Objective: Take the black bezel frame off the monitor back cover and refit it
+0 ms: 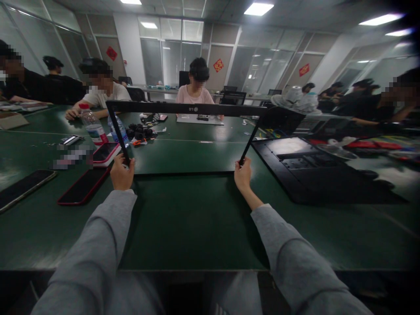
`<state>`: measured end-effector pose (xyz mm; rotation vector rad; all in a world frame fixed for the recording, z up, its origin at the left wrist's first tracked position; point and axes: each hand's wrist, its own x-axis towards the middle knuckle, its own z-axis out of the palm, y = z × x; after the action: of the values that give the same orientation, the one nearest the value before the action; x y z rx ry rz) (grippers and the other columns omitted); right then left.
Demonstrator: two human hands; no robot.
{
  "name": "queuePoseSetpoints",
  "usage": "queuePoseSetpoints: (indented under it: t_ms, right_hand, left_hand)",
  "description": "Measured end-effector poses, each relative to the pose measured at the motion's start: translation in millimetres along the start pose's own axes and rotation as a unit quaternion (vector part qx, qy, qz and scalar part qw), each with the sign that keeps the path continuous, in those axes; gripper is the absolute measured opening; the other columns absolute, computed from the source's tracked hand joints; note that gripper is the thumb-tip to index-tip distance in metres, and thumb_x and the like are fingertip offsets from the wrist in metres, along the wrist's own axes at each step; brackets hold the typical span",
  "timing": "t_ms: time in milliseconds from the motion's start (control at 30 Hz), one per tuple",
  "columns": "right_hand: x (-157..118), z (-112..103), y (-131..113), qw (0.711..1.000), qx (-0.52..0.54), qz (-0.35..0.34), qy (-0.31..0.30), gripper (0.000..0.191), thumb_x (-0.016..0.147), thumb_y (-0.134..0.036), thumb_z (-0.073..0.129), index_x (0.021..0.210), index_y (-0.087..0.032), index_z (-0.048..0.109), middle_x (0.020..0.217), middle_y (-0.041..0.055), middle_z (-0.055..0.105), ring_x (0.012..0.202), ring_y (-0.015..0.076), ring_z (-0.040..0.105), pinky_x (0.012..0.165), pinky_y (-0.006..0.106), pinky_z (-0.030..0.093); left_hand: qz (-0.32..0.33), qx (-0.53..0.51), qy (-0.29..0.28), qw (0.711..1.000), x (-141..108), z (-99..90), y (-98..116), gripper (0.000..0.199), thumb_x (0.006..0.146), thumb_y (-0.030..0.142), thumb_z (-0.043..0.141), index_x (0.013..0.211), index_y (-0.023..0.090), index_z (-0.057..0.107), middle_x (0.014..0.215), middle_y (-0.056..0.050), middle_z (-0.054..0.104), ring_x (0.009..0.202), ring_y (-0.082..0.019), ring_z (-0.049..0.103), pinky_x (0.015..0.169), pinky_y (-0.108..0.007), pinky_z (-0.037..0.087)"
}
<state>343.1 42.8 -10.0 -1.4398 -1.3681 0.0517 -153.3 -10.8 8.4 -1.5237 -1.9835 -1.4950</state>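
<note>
Between my hands stands a thin black monitor bezel, an open rectangular frame with an LG logo on its far long bar. That bar is raised, and the near bar lies low by the green table. My left hand is closed around the lower end of the left side bar. The lower end of the right side bar is pinched in my right hand. Through the frame's opening the green tabletop shows. To the right, a large black monitor back panel lies on the table.
Left of my left hand lie a red-edged phone, a pink-cased phone and a dark phone. Two bottles, one red-capped, stand behind them. Cables and orange-handled tools lie beyond. A person sits opposite; others work on both sides.
</note>
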Motion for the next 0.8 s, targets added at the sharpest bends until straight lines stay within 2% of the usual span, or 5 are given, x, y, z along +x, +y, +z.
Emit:
queuePoseSetpoints:
  t_ms: [167,233,400,533,800]
  right_hand:
    - [-1.0,0.8,2.9,0.999,-0.007,-0.008,-0.036,0.049,0.086,-0.025,0.047,0.134,-0.018,0.042,0.102,0.0094,0.064,0.089,0.0231,0.062,0.088,0.043,0.052]
    - [-1.2,1.6,4.5,0.998,-0.011,-0.011,-0.053,0.054,0.085,-0.023,0.046,0.138,-0.017,0.04,0.102,0.0095,0.064,0.089,0.0233,0.062,0.089,0.044,0.052]
    - [-0.4,5.0,7.9,0.995,-0.025,0.003,-0.094,0.056,0.083,-0.022,0.044,0.139,-0.014,0.044,0.1,0.0119,0.067,0.087,0.0266,0.064,0.089,0.047,0.052]
    - [1.1,8.2,12.0,0.995,-0.023,0.008,-0.097,0.045,0.083,-0.025,0.048,0.126,-0.014,0.054,0.103,0.0152,0.07,0.093,0.0285,0.066,0.092,0.048,0.051]
    - [5.7,15.3,31.6,0.995,0.01,0.053,-0.082,0.034,0.08,-0.03,0.056,0.111,-0.017,0.064,0.102,0.0119,0.072,0.1,0.026,0.065,0.098,0.048,0.05]
  left_hand:
    - [-0.018,-0.002,-0.144,0.989,-0.3,1.0,-3.9,0.054,0.092,0.044,0.054,0.139,0.019,0.047,0.116,-0.01,0.072,0.1,-0.027,0.069,0.091,-0.04,0.05]
    - [-0.03,0.004,-0.175,0.984,-0.9,0.9,-4.1,0.056,0.093,0.042,0.052,0.144,0.019,0.044,0.119,-0.011,0.071,0.104,-0.029,0.068,0.093,-0.042,0.05]
    - [-0.056,0.043,-0.151,0.986,-2.4,-0.8,-3.2,0.051,0.096,0.041,0.047,0.141,0.019,0.052,0.119,-0.017,0.07,0.105,-0.032,0.067,0.094,-0.046,0.049]
    - [-0.051,0.076,-0.122,0.988,-1.3,-0.4,-7.7,0.046,0.096,0.042,0.044,0.132,0.02,0.062,0.125,-0.018,0.067,0.113,-0.034,0.063,0.096,-0.048,0.049]
    - [-0.054,0.15,-0.189,0.969,-7.1,4.0,-15.3,0.033,0.091,0.042,0.052,0.105,0.021,0.074,0.134,-0.018,0.063,0.128,-0.041,0.048,0.101,-0.068,0.037]
